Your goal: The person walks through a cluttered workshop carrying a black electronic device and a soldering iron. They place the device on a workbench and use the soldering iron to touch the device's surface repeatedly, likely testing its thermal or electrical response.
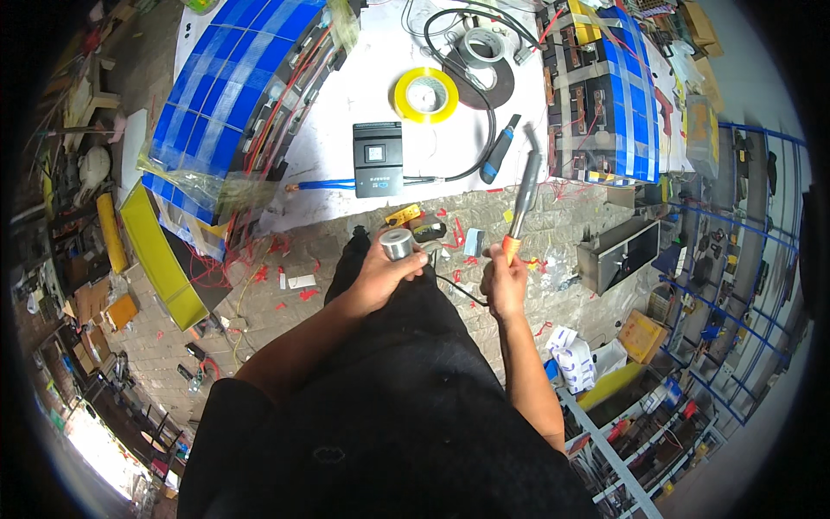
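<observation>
My left hand (379,278) is wrapped round a small silver roll (397,244), probably solder wire, held upright in front of my body. My right hand (505,285) grips the orange handle of a large soldering iron (525,197); its thick metal barrel points up and away, and its bent tip reaches over the table edge. On the white tabletop (324,156) lies a flat black module (378,143) with blue wires on its left side and black ones on its right. A blue and black utility knife (500,152) lies between that module and the iron's tip.
Taped blue battery packs stand on the left (229,69) and right (635,95) of the table. A yellow tape roll (402,95), a grey tape roll (482,45) and a black cable lie between them. Red scraps litter the brick floor; a metal box (618,257) stands right.
</observation>
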{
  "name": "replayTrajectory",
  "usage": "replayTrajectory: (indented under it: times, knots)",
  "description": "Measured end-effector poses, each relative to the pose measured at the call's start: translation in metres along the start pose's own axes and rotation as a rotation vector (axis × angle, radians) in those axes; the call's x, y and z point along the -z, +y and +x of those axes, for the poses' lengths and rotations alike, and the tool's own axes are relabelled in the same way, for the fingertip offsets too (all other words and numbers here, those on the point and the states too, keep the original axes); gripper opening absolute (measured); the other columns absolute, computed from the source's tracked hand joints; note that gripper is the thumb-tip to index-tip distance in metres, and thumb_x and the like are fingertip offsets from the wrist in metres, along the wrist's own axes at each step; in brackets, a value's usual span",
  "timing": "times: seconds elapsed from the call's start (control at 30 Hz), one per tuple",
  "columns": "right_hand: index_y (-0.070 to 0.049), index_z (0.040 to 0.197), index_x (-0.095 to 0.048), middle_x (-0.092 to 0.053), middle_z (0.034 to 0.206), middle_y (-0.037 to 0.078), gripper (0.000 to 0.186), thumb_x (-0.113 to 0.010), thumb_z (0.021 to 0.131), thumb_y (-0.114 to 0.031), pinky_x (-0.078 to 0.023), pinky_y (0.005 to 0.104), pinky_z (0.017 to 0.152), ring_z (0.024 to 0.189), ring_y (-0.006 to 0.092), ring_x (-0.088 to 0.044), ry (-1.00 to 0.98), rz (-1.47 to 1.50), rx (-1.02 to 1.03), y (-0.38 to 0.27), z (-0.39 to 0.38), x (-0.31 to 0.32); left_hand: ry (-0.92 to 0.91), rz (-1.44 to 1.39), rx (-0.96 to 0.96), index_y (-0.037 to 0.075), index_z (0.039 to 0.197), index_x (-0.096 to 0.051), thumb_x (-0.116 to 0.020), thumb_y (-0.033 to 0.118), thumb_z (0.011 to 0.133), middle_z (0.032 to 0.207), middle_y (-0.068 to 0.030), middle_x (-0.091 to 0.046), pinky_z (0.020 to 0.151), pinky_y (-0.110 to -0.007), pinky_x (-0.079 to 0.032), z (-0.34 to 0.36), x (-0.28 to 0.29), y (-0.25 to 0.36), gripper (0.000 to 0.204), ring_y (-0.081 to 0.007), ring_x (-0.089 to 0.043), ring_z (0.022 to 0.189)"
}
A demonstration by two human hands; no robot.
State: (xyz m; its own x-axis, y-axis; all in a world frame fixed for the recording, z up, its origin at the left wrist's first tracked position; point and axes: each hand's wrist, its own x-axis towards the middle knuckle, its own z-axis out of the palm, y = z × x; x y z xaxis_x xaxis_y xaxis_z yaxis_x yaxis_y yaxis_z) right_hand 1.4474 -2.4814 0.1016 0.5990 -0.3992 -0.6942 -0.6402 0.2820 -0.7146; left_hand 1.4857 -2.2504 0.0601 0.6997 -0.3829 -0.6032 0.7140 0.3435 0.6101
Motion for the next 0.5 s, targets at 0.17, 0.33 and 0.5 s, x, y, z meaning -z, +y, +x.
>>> replayTrajectory:
  times: [0.17,0.33,0.5]
  knots:
    - [-0.011,0.084,-0.055,-0.044,0.057,-0.006,0.041,-0.058,0.104,-0.046,-0.028,0.0251,0.038,0.042,0.0047,-0.038,-0.082,-0.296,0.003,0.035,0.007,0.058,0.118,0.137,-0.114,0.004,0.120,-0.053,-0.076,0.005,0.089,0.091,-0.0054,-0.066,0.061,-0.028,-0.050,0.015,0.028,0.005,0.039,-0.0122,-0.065,0.071]
    - [-0.012,0.082,-0.054,-0.044,0.060,-0.007,0.043,-0.059,0.103,-0.050,-0.029,0.0255,0.040,0.045,0.0046,-0.039,-0.089,-0.441,-0.049,0.040,0.010,0.074,0.256,0.164,-0.150,0.003,0.123,-0.052,-0.080,0.011,0.087,0.087,-0.0045,-0.064,0.059,-0.026,-0.051,0.036,0.031,0.009,0.045,-0.0113,-0.062,0.068]
    - [-0.002,0.081,-0.062,-0.053,0.061,0.001,0.053,-0.061,0.101,-0.052,-0.041,0.0317,0.054,0.056,0.0114,-0.047,-0.055,-0.730,0.042,0.043,0.023,0.083,0.321,0.167,-0.114,0.003,0.123,-0.052,-0.081,0.011,0.087,0.090,-0.0042,-0.064,0.059,-0.026,-0.051,0.050,0.019,0.012,0.047,-0.0105,-0.061,0.068]
